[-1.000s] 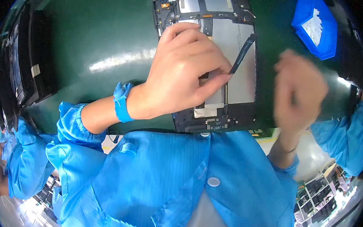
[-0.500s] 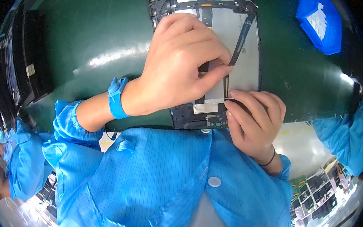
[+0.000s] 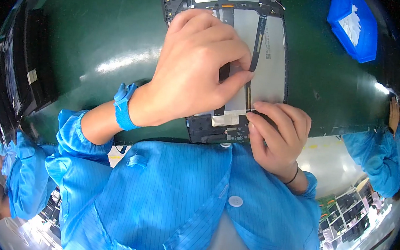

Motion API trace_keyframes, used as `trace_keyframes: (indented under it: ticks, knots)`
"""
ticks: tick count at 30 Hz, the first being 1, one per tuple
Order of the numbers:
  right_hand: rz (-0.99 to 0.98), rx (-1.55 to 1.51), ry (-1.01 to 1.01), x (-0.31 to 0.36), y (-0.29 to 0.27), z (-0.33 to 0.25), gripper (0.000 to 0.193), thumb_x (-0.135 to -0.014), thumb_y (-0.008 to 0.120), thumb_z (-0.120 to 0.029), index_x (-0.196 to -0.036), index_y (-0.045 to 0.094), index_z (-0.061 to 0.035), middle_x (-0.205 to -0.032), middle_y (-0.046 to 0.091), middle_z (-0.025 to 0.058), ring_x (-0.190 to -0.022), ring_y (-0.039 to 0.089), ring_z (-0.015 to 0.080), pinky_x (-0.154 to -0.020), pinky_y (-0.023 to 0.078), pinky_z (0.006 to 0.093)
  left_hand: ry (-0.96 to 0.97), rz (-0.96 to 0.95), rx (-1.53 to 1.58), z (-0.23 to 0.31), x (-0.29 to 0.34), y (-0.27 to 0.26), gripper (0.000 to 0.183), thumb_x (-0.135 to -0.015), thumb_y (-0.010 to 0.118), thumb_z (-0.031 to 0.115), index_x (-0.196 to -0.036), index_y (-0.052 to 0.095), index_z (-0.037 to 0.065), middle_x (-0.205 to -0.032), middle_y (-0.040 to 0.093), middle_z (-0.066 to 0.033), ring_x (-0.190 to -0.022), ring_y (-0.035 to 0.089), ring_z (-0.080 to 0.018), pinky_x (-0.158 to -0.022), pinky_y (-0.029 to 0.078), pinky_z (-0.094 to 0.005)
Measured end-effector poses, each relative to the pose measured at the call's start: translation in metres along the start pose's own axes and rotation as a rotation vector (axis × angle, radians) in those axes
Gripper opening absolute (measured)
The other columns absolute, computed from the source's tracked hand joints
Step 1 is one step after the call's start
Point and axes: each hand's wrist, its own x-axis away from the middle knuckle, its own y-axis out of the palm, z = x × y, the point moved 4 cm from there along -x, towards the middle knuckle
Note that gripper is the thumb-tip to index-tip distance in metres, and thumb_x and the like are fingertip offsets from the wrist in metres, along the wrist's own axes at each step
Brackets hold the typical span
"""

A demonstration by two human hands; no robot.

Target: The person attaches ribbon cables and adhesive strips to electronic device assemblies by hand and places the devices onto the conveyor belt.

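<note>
An opened tablet [image 3: 271, 90], with silver inner plates and a black frame, lies in front of me on the green table. A narrow black flex cable [image 3: 258, 47] runs lengthwise over its silver plate. My left hand [image 3: 202, 64], a blue band on its wrist, reaches across the tablet and pinches the cable between thumb and forefinger near mid-length. Closer to my body, my right hand [image 3: 279, 133] has its thumb and fingertips closed at the cable's lower end, beside the black board at the tablet's near edge. What lies beneath the left palm is hidden.
On the green table mat [image 3: 99, 32], a blue bin [image 3: 366, 39] with white contents stands at the far right. Black panels [image 3: 40, 60] are stacked at the left edge. Co-workers in blue sit on both sides; one's hand [image 3: 395, 114] rests at the right.
The upper stretch of the flex cable has swung left and now lies straighter along the plate. My left hand has shifted slightly left; the right hand stays at the lower end.
</note>
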Motion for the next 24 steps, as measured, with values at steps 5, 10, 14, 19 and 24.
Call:
trace_keyframes:
  ticks: [5,10,14,19,24]
  knots:
    - [0.030,-0.009,0.021,0.0013,0.0015,-0.0010,0.020,-0.071,0.071,-0.015,-0.091,0.071,-0.0158,-0.105,0.068,-0.0024,-0.091,0.060,0.0185,-0.080,0.042,0.0358,0.014,0.010,0.001,-0.0001,0.0008,0.0010,0.015,-0.065,0.079,0.013,-0.072,0.066,0.010,-0.082,0.063,-0.0022,-0.087,0.057,-0.0247,-0.092,0.038,-0.0395]
    - [0.022,-0.022,0.035,0.0008,0.0014,-0.0012,0.019,-0.072,0.070,-0.015,-0.091,0.071,-0.0155,-0.104,0.067,-0.0023,-0.092,0.060,0.0195,-0.081,0.042,0.0358,0.037,0.028,-0.042,0.0018,0.0018,0.0012,0.015,-0.066,0.079,0.016,-0.072,0.066,0.011,-0.082,0.063,-0.0023,-0.087,0.057,-0.0253,-0.093,0.037,-0.0409]
    - [0.025,-0.030,0.032,0.0021,0.0026,0.0000,0.019,-0.072,0.071,-0.015,-0.091,0.071,-0.0153,-0.104,0.067,-0.0021,-0.093,0.060,0.0198,-0.081,0.042,0.0358,0.042,0.032,-0.039,0.0015,0.0026,0.0019,0.015,-0.067,0.079,0.017,-0.073,0.066,0.011,-0.082,0.063,-0.0020,-0.088,0.057,-0.0254,-0.094,0.037,-0.0420]
    - [0.022,-0.041,0.032,0.0011,0.0023,0.0005,0.019,-0.071,0.071,-0.015,-0.090,0.071,-0.0150,-0.104,0.067,-0.0017,-0.093,0.060,0.0200,-0.081,0.042,0.0356,0.052,0.021,-0.063,0.0013,0.0027,0.0029,0.015,-0.067,0.079,0.018,-0.073,0.067,0.012,-0.083,0.063,-0.0016,-0.089,0.057,-0.0255,-0.096,0.038,-0.0434]
    - [0.037,-0.055,0.036,0.0025,0.0028,0.0011,0.019,-0.071,0.071,-0.014,-0.090,0.071,-0.0142,-0.104,0.068,-0.0011,-0.095,0.060,0.0208,-0.083,0.043,0.0358,0.058,0.036,-0.065,0.0024,0.0015,0.0029,0.015,-0.066,0.079,0.018,-0.073,0.067,0.012,-0.082,0.063,-0.0009,-0.089,0.057,-0.0253,-0.096,0.038,-0.0435]
